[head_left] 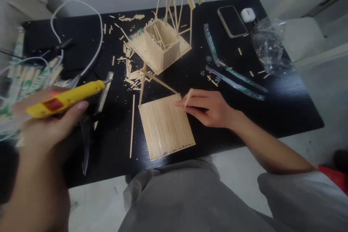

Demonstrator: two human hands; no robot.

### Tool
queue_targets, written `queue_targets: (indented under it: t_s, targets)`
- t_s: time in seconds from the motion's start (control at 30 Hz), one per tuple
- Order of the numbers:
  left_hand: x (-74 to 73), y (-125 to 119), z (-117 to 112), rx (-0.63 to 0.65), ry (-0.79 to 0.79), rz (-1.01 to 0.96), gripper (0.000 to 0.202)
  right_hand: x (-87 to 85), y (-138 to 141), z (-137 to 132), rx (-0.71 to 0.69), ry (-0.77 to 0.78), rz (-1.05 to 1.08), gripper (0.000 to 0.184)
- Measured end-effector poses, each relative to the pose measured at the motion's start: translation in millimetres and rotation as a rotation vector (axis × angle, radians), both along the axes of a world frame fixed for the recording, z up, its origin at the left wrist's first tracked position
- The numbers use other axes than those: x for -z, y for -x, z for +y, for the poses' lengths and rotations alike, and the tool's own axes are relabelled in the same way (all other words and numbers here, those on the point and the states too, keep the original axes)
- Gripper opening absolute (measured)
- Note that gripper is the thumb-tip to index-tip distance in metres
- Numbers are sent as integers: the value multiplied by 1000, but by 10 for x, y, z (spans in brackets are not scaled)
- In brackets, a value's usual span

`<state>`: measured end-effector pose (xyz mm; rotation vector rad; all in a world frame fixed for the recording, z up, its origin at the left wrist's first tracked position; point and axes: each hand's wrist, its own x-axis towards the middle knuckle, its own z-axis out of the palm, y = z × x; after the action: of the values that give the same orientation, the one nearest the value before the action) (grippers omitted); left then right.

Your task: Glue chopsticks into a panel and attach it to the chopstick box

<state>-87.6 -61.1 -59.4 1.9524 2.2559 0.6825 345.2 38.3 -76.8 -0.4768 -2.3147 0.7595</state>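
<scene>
My left hand (51,116) is wrapped around a yellow hot glue gun (67,99), its nozzle pointing right above the table's left part. Pinched in the fingers of my right hand (208,107) is a short wooden stick (189,98), held at the upper right corner of a square panel (167,127) made of sticks laid side by side. Glue-like shiny spots show along the panel's near edge. Two thin sticks (163,82) form a peak beyond its far edge. A loose stick (132,127) lies just left of the panel.
Behind the panel stands a stick-built box (163,45) with a tall stick frame (176,0). Cut stick pieces (133,76) lie scattered nearby. Wrapped chopsticks (27,79) and a white cable (100,25) are left; plastic sleeves (236,81), a phone (232,21) and a clear bag (269,45) right.
</scene>
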Motion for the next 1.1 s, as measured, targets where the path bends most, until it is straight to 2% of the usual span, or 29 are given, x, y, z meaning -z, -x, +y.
queue_targets:
  t_s: [0.07, 0.23, 0.43, 0.6, 0.8, 1.1]
  targets:
    - [0, -82, 76, -50, -31, 83, 42, -13, -2, -12, -15, -8, -36, 29]
    - [76, -183, 171, -100, 1, 110, 52, -33, -17, -61, 10, -111, -106, 35]
    - [94, -309, 190, 17, 57, 142, 52, -37, -10, -87, 43, -195, -182, 26]
    - [80, -330, 190, 58, 27, 196, 58, -24, 6, -50, 75, -185, -157, 20]
    - [100, -371, 201, -18, 76, 214, 65, -26, 8, -36, 83, -153, -116, 14]
    - [186, -401, 234, 28, 125, 233, 64, -32, 9, -43, 68, -80, -112, 14]
